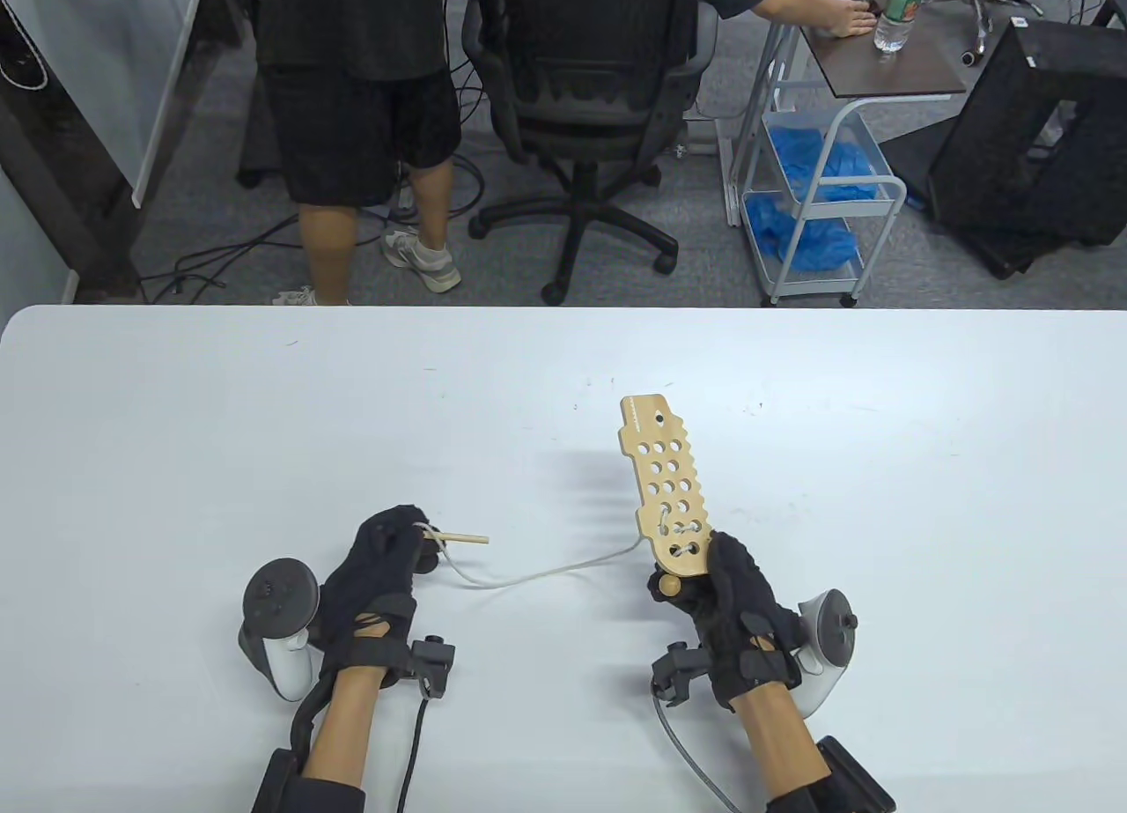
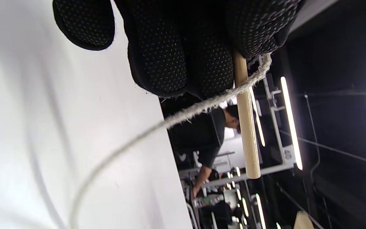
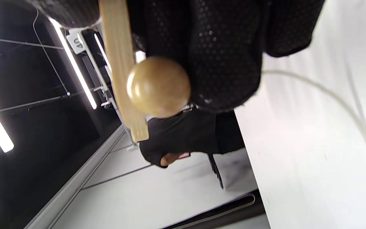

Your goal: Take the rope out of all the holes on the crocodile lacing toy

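Pale cord rope (image 1: 537,573) laced through flat wooden crocodile board (image 1: 666,485), right hand (image 1: 735,615) fingers grasping it; left hand (image 1: 379,575) fingers pinching the thin wooden needle stick (image 1: 460,538).

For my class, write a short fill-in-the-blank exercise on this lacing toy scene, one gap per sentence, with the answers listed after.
1. The wooden crocodile board is held up by the person's ____ hand.
2. The left hand pinches the wooden ____ tied to the rope's free end.
3. The rope is still threaded through holes at the end of the board nearest the ____ hand.
4. Between the hands, the rope hangs ____, not taut.

Missing words: right; stick; right; slack
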The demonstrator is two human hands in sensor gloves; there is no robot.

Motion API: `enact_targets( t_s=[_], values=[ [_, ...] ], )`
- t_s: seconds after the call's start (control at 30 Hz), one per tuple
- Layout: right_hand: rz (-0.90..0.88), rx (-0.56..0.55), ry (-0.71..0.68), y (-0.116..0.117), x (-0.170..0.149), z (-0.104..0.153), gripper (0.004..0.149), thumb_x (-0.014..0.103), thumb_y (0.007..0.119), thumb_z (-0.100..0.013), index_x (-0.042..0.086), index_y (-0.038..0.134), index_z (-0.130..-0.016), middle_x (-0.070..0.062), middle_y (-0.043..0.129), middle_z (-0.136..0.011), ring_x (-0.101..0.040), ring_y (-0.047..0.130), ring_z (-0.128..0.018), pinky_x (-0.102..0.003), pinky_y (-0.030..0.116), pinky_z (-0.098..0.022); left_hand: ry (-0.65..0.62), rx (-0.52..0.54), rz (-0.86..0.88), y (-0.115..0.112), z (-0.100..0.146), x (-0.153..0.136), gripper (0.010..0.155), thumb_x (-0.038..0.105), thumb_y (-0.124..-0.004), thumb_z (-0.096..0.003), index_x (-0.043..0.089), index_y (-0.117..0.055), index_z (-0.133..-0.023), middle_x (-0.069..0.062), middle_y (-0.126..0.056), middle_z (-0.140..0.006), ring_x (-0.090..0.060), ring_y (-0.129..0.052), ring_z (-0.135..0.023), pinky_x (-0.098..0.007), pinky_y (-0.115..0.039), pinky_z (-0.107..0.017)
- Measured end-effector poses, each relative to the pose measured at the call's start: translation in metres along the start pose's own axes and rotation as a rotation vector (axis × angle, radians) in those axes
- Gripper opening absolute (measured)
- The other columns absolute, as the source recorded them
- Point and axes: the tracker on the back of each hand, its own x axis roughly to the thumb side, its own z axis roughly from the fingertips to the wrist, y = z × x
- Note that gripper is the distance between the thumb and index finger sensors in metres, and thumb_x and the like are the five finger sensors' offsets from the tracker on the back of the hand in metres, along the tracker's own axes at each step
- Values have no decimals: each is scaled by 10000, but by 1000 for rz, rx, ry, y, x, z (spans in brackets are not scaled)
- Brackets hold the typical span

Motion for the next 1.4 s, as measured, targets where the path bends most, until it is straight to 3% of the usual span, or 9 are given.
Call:
enact_targets(
  t_s=[0.23, 0.53, 1.1, 1.4],
  values=[
    [14, 161, -9, 22, -10, 5, 484, 392, 731, -470, 36, 724, -798, -176, 958, -607, -353, 1005, -435, -629, 722, -488, -29, -151, 87, -34, 11, 12, 423, 371, -782, -510, 379, -767, -932, 68, -991, -795, -164, -975, -693, -561, -732, -655],
    [103, 296, -33, 39, -14, 9, 485, 394, 742, -461, 39, 741, -790, -175, 969, -594, -351, 1011, -424, -630, 728, -480, 2, -234, 231, -44, 14, 10, 430, 345, -772, -518, 375, -744, -946, 64, -963, -840, -169, -954, -732, -568, -717, -666],
    [125, 405, -47, 50, -14, 12, 482, 394, 749, -457, 42, 754, -786, -176, 976, -587, -354, 1014, -414, -638, 729, -474, 38, -451, 381, -60, 14, 8, 433, 326, -743, -538, 372, -723, -968, 64, -952, -859, -164, -945, -749, -582, -698, -680],
    [121, 402, -48, 51, -13, 12, 473, 392, 749, -458, 46, 764, -781, -173, 984, -576, -351, 1019, -405, -636, 732, -473, 2, -435, 277, -63, 16, 13, 427, 349, -761, -531, 385, -768, -957, 42, -941, -875, -191, -927, -765, -600, -681, -682]
  ],
)
